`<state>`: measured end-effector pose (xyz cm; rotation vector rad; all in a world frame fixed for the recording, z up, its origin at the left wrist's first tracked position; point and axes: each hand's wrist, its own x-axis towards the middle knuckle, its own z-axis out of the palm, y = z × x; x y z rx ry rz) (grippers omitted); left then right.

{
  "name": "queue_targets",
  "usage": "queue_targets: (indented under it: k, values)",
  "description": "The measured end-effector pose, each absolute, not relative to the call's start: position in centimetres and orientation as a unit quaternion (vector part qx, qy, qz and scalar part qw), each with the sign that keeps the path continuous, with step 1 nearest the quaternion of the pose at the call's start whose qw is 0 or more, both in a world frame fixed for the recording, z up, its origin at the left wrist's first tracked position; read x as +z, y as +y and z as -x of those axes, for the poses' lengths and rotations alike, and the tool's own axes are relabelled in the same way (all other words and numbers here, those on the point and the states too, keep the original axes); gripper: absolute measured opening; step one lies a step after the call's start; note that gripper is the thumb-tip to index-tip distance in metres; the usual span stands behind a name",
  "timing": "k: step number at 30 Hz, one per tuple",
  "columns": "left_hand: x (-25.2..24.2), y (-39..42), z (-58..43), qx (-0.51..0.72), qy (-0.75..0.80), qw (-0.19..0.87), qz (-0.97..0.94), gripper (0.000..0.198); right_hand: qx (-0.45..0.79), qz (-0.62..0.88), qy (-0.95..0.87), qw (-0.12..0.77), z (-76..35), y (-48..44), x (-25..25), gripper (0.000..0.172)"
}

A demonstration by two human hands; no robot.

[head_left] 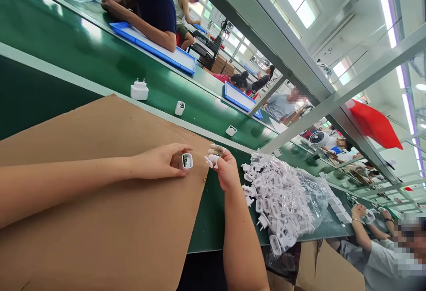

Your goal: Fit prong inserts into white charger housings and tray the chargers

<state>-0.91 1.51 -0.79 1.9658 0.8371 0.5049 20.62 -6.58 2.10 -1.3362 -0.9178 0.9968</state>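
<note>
My left hand [163,161] rests on the brown cardboard sheet [100,202], its fingers closed round a small white charger housing [187,161] with its open end facing me. Just to the right, my right hand [223,167] is raised above the cardboard's edge and pinches a white plug cap with prongs [211,160]. The two parts are a short gap apart. A heap of several white plug caps [282,202] lies on a clear plastic bag right of my right hand.
An assembled white charger [139,90] and two open housings [179,108] [230,130] sit on the green conveyor belt [66,47]. Other people work at blue trays [156,49] across the belt. A metal frame [299,118] slants overhead.
</note>
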Motion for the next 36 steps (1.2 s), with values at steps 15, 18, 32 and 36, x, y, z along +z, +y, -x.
queue_targets:
  k: [15,18,32,36]
  values:
    - [-2.8,1.9,0.4,0.232,0.302,0.463,-0.800,0.049,0.026,0.617,-0.712,0.335,-17.2,-8.8,2.2,0.033]
    - [-2.7,1.7,0.2,0.235,0.312,0.453,-0.801,0.047,0.016,0.611,-0.731,0.302,-17.1,-8.7,2.0,0.039]
    - [-1.2,1.2,0.5,0.213,0.320,0.462,-0.799,0.041,-0.023,0.557,-0.760,0.335,-17.4,-8.6,2.0,0.035]
    - [-0.9,1.2,0.6,0.215,0.317,0.463,-0.799,0.040,-0.008,0.582,-0.763,0.279,-17.2,-8.5,2.1,0.037]
